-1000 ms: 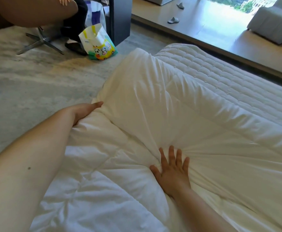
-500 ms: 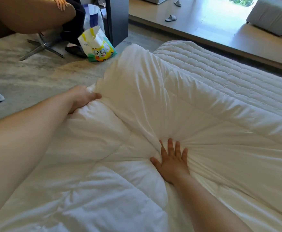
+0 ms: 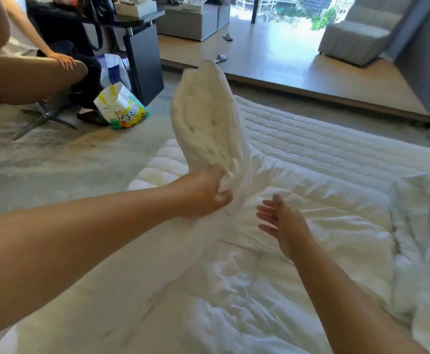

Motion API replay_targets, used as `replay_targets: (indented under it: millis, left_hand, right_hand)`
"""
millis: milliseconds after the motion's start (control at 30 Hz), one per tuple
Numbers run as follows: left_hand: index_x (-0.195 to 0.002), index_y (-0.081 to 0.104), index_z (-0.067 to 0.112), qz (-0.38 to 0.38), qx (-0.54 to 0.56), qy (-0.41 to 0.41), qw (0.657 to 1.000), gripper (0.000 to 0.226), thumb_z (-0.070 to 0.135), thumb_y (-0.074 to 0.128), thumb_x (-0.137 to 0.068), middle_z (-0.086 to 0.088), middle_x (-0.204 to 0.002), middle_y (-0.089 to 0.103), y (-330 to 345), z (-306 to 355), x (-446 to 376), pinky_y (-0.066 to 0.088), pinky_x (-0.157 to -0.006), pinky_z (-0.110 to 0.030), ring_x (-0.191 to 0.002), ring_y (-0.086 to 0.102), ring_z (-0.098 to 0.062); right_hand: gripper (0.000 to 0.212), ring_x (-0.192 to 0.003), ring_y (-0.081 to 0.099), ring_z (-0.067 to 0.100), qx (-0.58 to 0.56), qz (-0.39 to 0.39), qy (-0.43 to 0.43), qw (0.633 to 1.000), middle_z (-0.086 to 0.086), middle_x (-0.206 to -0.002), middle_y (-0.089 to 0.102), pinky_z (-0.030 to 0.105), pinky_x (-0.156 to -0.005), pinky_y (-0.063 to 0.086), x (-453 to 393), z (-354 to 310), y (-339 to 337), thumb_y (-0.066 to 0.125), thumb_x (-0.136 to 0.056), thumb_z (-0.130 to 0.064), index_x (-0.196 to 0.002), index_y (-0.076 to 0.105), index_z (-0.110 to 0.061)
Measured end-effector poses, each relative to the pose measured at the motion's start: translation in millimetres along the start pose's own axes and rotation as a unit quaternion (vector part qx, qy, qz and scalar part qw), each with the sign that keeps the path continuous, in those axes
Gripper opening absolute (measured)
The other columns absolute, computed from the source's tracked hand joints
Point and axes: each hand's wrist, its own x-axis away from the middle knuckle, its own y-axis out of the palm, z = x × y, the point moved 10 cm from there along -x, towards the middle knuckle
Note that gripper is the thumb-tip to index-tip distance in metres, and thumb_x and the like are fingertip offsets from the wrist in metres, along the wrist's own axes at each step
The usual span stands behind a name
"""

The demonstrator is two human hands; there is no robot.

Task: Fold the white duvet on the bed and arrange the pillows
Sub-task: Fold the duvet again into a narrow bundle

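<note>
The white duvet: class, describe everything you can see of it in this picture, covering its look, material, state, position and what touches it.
The white duvet looks soft, padded and heavily creased, like stitched cotton. Most of it lies spread and rumpled over the quilted mattress. One bunched end stands lifted upright, gripped at its base by the left hand. The right hand is open just above the duvet, fingers straight; contact cannot be told. A thicker fold lies at the right.

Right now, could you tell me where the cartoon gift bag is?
Head view, upper left: the gift bag stands on the floor beside the dark desk.
</note>
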Motion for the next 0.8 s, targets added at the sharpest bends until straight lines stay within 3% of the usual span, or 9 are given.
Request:
replay_targets:
  millis: [67,167,300,367,400,500,667,733,800]
  left_hand:
    - [-0.113,0.039,0.013,-0.052,-0.057,0.049,0.996,0.036,0.037,0.054,-0.092,-0.018,-0.107,0.060,38.9,65.0,-0.9,0.050,-0.080,-0.038,-0.095,0.060,-0.037]
    - [-0.127,0.041,0.011,-0.069,-0.099,0.090,0.989,0.040,0.026,0.053,-0.092,-0.015,-0.117,0.061,95.6,135.7,-3.2,0.045,-0.076,-0.034,-0.103,0.060,-0.038]
    - [-0.145,0.032,0.006,-0.101,-0.156,0.131,0.974,0.054,0.018,0.047,-0.095,-0.014,-0.135,0.055,184.0,209.8,-7.8,0.050,-0.087,-0.039,-0.111,0.061,-0.033]
    - [-0.144,0.031,0.005,-0.118,-0.136,0.115,0.977,0.053,0.017,0.046,-0.095,-0.015,-0.128,0.059,215.8,230.8,-5.0,0.046,-0.081,-0.037,-0.108,0.062,-0.034]
    - [-0.142,0.031,0.005,-0.128,-0.100,0.095,0.982,0.052,0.017,0.046,-0.094,-0.015,-0.121,0.062,228.3,237.2,-3.6,0.043,-0.077,-0.036,-0.105,0.062,-0.035]
    - [-0.118,0.036,0.009,-0.106,0.030,0.039,0.993,0.032,0.025,0.048,-0.093,-0.012,-0.096,0.057,238.8,255.1,-6.1,0.039,-0.068,-0.034,-0.093,0.061,-0.038]
    - [-0.117,0.042,0.013,-0.031,0.204,0.038,0.978,0.030,0.027,0.054,-0.092,-0.012,-0.105,0.060,250.6,304.3,-27.0,0.045,-0.074,-0.036,-0.092,0.060,-0.033]
    - [-0.132,0.040,0.012,-0.079,0.121,0.080,0.986,0.042,0.024,0.051,-0.093,-0.014,-0.122,0.053,292.7,313.2,-23.5,0.045,-0.087,-0.037,-0.107,0.055,-0.033]
    - [-0.126,0.048,0.013,-0.080,-0.033,0.130,0.988,0.038,0.029,0.049,-0.091,-0.014,-0.121,0.051,331.2,307.3,-13.2,0.049,-0.087,-0.039,-0.107,0.054,-0.034]
  right_hand:
    - [0.059,-0.103,0.066,0.024,-0.061,-0.030,-0.026,0.997,0.009,-0.111,0.069,0.047,-0.083,0.055,18.7,-50.0,-26.7,0.049,-0.088,-0.060,-0.119,0.059,-0.011]
    - [0.079,-0.105,0.065,0.021,0.035,-0.088,-0.075,0.993,0.001,-0.123,0.064,0.048,-0.085,0.053,36.6,-98.7,-44.3,0.056,-0.071,-0.072,-0.133,0.049,-0.023]
    - [0.117,-0.126,0.045,0.032,0.260,0.026,-0.082,0.962,0.006,-0.144,0.038,0.048,-0.102,0.043,24.0,-83.6,-104.1,0.076,-0.063,-0.063,-0.149,0.002,-0.036]
    - [0.104,-0.120,0.050,0.035,0.302,0.056,-0.051,0.950,0.011,-0.138,0.045,0.040,-0.092,0.046,12.7,-55.1,-145.3,0.072,-0.077,-0.041,-0.151,0.001,-0.024]
    - [0.086,-0.108,0.056,0.034,0.284,0.066,-0.033,0.956,0.011,-0.127,0.052,0.038,-0.082,0.049,9.2,-42.3,-167.0,0.066,-0.081,-0.031,-0.148,0.015,-0.017]
    - [0.025,-0.068,0.055,0.022,0.185,0.090,-0.033,0.978,0.007,-0.082,0.058,0.029,-0.054,0.045,4.1,-33.4,-221.8,0.050,-0.080,-0.013,-0.105,0.054,-0.009]
    - [0.011,-0.093,0.065,0.032,0.146,0.125,-0.049,0.980,0.013,-0.095,0.067,0.047,-0.083,0.054,-21.5,-54.6,-295.3,0.053,-0.081,-0.016,-0.087,0.062,-0.017]
    - [0.014,-0.094,0.065,0.033,0.227,0.148,-0.001,0.962,0.012,-0.093,0.067,0.043,-0.083,0.056,-34.6,-39.8,-319.4,0.052,-0.086,-0.021,-0.088,0.063,-0.012]
    - [0.021,-0.094,0.065,0.031,0.265,0.137,0.053,0.953,0.012,-0.101,0.066,0.041,-0.084,0.055,-41.9,-13.9,-322.6,0.051,-0.090,-0.025,-0.096,0.062,-0.007]
